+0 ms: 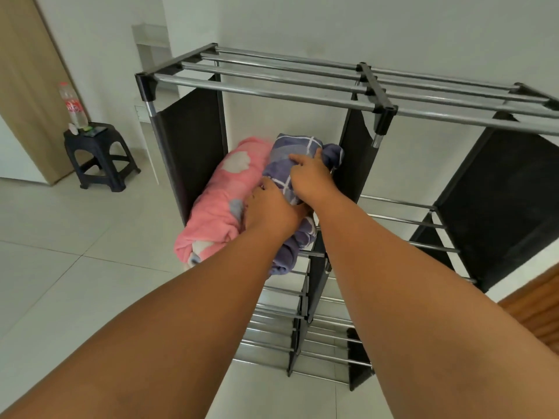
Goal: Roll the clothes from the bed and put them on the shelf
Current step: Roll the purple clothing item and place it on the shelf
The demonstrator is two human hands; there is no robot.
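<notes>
A metal-tube shelf [272, 93] with black fabric side panels stands against the white wall. In its left compartment, one tier below the top, lies a rolled pink garment [223, 192] with white patches. Right beside it rests a rolled purple garment [287, 149] with white grid lines, its near end hanging over the front rails. My left hand [272, 210] grips the near part of the purple roll. My right hand [308, 176] lies on top of the same roll, fingers curled into the cloth at its far end.
A black plastic stool [101, 157] stands on the tiled floor at the left, carrying a clear bottle [72, 105] with a red label and small items. The shelf's right compartment [423, 219] and lower tiers show bare rails. A wooden surface [535, 309] shows at the right edge.
</notes>
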